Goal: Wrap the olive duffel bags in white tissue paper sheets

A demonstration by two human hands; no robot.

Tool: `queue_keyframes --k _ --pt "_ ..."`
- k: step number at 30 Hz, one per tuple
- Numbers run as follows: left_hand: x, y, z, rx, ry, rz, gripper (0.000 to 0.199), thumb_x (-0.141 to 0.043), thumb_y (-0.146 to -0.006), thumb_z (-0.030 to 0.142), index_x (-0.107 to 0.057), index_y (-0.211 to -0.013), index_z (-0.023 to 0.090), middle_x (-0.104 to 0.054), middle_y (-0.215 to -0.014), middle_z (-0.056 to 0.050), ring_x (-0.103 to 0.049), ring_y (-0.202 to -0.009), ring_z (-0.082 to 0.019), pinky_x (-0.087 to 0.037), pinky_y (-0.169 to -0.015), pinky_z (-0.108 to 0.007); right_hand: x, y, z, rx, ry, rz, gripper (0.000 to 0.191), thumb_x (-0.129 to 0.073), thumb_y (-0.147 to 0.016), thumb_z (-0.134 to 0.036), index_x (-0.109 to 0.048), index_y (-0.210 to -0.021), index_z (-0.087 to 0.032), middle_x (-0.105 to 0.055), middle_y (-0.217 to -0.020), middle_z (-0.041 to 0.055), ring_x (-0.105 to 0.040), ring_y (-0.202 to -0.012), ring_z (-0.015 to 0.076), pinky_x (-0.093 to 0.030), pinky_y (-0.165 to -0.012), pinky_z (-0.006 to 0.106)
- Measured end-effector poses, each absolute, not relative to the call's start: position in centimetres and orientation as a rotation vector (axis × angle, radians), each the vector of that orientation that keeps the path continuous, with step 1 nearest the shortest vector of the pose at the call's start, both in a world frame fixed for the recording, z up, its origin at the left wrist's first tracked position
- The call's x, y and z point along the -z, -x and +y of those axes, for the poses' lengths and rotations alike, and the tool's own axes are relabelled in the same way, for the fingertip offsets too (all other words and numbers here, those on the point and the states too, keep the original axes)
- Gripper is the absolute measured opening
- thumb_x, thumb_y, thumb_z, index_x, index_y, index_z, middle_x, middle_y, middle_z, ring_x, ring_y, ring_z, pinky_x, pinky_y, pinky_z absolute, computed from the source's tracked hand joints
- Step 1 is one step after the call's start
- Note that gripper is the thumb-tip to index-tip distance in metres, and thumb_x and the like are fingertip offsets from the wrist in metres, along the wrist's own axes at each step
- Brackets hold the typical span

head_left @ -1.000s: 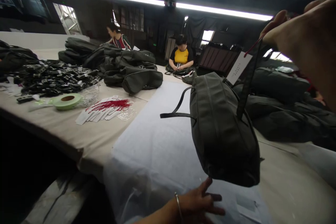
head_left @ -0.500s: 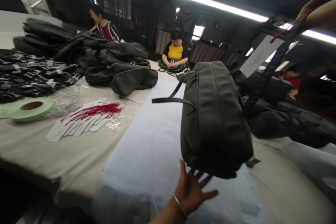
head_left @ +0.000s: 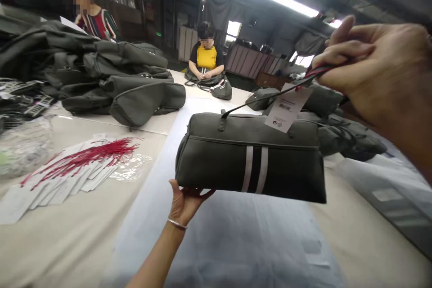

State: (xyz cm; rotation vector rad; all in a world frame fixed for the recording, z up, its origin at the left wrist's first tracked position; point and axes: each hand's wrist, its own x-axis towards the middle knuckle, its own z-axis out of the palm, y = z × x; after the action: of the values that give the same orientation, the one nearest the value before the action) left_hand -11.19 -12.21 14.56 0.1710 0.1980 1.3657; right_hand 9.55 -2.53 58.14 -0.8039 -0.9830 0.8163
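A dark grey bag [head_left: 216,162] with two white stripes hangs over the blue-white sheet [head_left: 229,243], its long striped side facing me. Raised at the upper right, my right hand [head_left: 367,54] is closed around the bag's handles. A white tag [head_left: 286,107] dangles from them on a red string. Beneath the bag's left end, my left hand [head_left: 187,202] supports the underside with its fingers spread; part of the fingers is hidden behind the bag.
Dark bags [head_left: 135,81] are piled at the left, more [head_left: 347,130] at the right. White tags with red strings [head_left: 77,166] lie left, beside clear plastic [head_left: 130,168]. Two people, one in yellow [head_left: 206,57], are across the table.
The bag has turned from end-on to show its striped side. My right hand has come lower and further into view; my left hand has moved left and up, against the underside.
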Motion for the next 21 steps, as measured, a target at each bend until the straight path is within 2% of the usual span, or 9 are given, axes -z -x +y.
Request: queue_keyframes --k 2,4,7,12,16,18,21 --pt "-13.6 10.0 -11.3 -1.314 -0.013 0.218 0.054 -0.055 -0.075 0.077 -0.067 -0.106 0.034 -0.068 -0.119 -0.003 -0.049 -0.126 -0.032 -0.031 -0.106 -0.066 -57.6 -8.6 -3.1 -1.017 0.884 -0.997 0.057 -0.012 -0.089 0.002 -0.050 -0.049 -0.013 -0.062 -0.058 -0.0060 -0.024 -0.031 -0.0036 -0.019 -0.041 0.024" --pt "-12.7 8.3 -11.0 -1.276 0.097 0.253 0.050 -0.061 -0.077 0.070 -0.067 -0.106 0.030 -0.069 -0.113 -0.005 -0.056 -0.117 -0.030 -0.035 -0.104 -0.063 -56.1 -8.1 -3.8 -1.143 0.874 -1.103 0.055 -0.018 -0.090 0.000 -0.052 -0.050 -0.014 -0.051 -0.047 -0.0080 -0.020 -0.030 -0.0033 -0.018 -0.038 0.021" --pt "-11.9 5.4 -11.7 -1.229 0.149 0.260 0.048 -0.065 -0.079 0.064 -0.066 -0.107 0.025 -0.070 -0.107 -0.006 -0.061 -0.108 -0.029 -0.039 -0.102 -0.061 -53.7 -8.1 -4.6 -1.304 0.773 -1.206 0.050 -0.023 -0.093 -0.008 -0.054 -0.054 -0.015 -0.048 -0.047 -0.0097 -0.020 -0.031 -0.0030 -0.022 -0.037 0.017" --pt "-12.0 2.5 -13.4 -1.126 -0.041 0.107 0.057 -0.062 -0.077 0.070 -0.066 -0.112 0.025 -0.066 -0.123 -0.007 -0.049 -0.128 -0.033 -0.035 -0.108 -0.058 -51.4 -10.0 -5.2 -1.530 0.552 -1.221 0.048 -0.017 -0.095 -0.021 -0.057 -0.071 -0.014 -0.050 -0.046 -0.0152 -0.010 -0.030 -0.0033 -0.016 -0.036 0.013" --pt "-13.0 2.2 -12.7 -1.228 -0.159 0.140 0.043 -0.068 -0.081 0.058 -0.065 -0.115 0.032 -0.065 -0.126 0.001 -0.044 -0.134 -0.028 -0.032 -0.112 -0.052 -50.3 -12.3 -4.5 -1.607 0.367 -1.286 0.046 -0.015 -0.093 -0.027 -0.055 -0.074 -0.015 -0.046 -0.044 -0.0180 -0.007 -0.027 -0.0043 -0.013 -0.037 0.013" --pt "-13.6 1.6 -12.3 -1.287 -0.149 0.159 0.039 -0.074 -0.079 0.049 -0.066 -0.114 0.032 -0.066 -0.124 0.002 -0.047 -0.131 -0.027 -0.033 -0.112 -0.050 -49.8 -13.0 -3.8 -1.637 0.259 -1.290 0.041 -0.020 -0.092 -0.028 -0.054 -0.075 -0.016 -0.046 -0.043 -0.0189 -0.008 -0.026 -0.0047 -0.013 -0.037 0.012" --pt "-13.9 -0.1 -12.5 -1.183 -0.110 0.191 0.043 -0.080 -0.074 0.044 -0.068 -0.111 0.024 -0.069 -0.117 -0.005 -0.057 -0.117 -0.029 -0.037 -0.108 -0.053 -49.0 -12.8 -2.8 -1.758 0.135 -1.313 0.028 -0.030 -0.088 -0.024 -0.052 -0.074 -0.016 -0.044 -0.040 -0.0183 -0.013 -0.025 -0.0037 -0.017 -0.037 0.011"
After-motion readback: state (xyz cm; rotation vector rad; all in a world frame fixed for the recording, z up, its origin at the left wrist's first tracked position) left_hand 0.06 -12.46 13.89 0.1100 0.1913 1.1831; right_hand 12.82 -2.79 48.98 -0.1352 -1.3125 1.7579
